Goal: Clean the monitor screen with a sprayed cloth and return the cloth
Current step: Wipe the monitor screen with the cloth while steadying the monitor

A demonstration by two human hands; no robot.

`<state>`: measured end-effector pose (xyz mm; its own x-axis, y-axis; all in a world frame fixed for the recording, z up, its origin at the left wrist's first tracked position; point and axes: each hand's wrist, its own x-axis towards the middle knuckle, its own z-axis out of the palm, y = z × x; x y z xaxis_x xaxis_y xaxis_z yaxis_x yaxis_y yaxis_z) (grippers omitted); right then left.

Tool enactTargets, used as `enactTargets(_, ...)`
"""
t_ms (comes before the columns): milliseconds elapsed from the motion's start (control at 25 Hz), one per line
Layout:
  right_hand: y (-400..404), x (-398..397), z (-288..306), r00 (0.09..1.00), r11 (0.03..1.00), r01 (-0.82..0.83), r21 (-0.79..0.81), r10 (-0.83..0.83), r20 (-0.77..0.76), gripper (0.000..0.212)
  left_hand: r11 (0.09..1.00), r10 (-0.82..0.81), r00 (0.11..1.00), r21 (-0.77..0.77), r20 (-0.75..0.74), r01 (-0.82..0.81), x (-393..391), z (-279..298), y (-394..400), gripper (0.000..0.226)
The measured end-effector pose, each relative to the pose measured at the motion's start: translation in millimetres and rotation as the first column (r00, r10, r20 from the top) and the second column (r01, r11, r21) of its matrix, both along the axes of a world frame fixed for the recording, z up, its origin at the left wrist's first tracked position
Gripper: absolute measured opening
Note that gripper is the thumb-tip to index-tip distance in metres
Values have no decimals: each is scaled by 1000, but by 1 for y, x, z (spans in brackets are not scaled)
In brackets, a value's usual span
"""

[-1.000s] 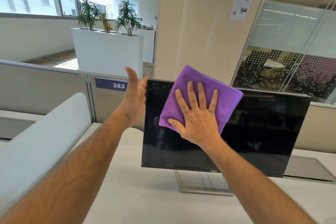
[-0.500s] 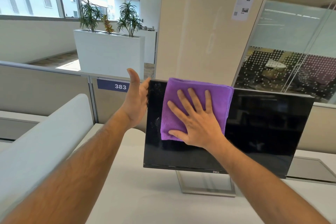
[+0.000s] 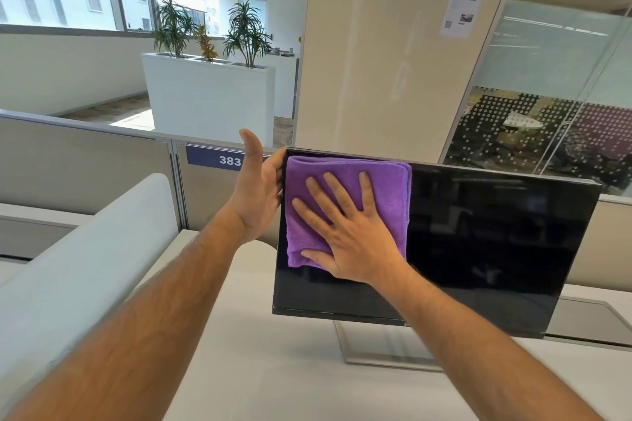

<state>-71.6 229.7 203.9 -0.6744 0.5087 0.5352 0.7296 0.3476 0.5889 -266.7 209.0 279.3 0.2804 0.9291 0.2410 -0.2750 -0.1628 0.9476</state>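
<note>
A black monitor [image 3: 485, 249] stands on a silver stand on the white desk, its screen dark. A folded purple cloth [image 3: 386, 188] lies flat against the screen's upper left corner. My right hand [image 3: 352, 236] presses the cloth to the glass with fingers spread and straight. My left hand [image 3: 256, 191] is at the monitor's left edge, thumb up, its fingers hidden behind the panel. No spray bottle is in view.
The white desk [image 3: 273, 379] carries the monitor stand [image 3: 383, 345]. A grey partition [image 3: 85, 161] with a "383" label [image 3: 219, 159] runs behind it. A pale curved chair back [image 3: 85, 249] sits at left. A wide column [image 3: 393, 51] and glass wall rise behind.
My right hand has slid the cloth leftward across the screen into the upper left corner, and the cloth has turned square to the edge. My left hand stays at the monitor's left edge.
</note>
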Motion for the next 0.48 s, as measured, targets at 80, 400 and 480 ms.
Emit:
enactTargets(80, -2, 5, -6, 1000, 1000, 2, 12, -2, -6, 79, 1000, 6, 1000, 10, -9, -6, 1, -2, 0, 128)
enactTargets(400, 2, 1, 16, 985, 996, 68, 51, -58, -165, 87, 1000, -7, 1000, -1, -2, 7, -2, -5, 2, 125)
enactTargets(480, 3, -6, 17, 993, 999, 29, 38, -24, -120, 87, 1000, -4, 1000, -15, 7, 4, -3, -5, 3, 132)
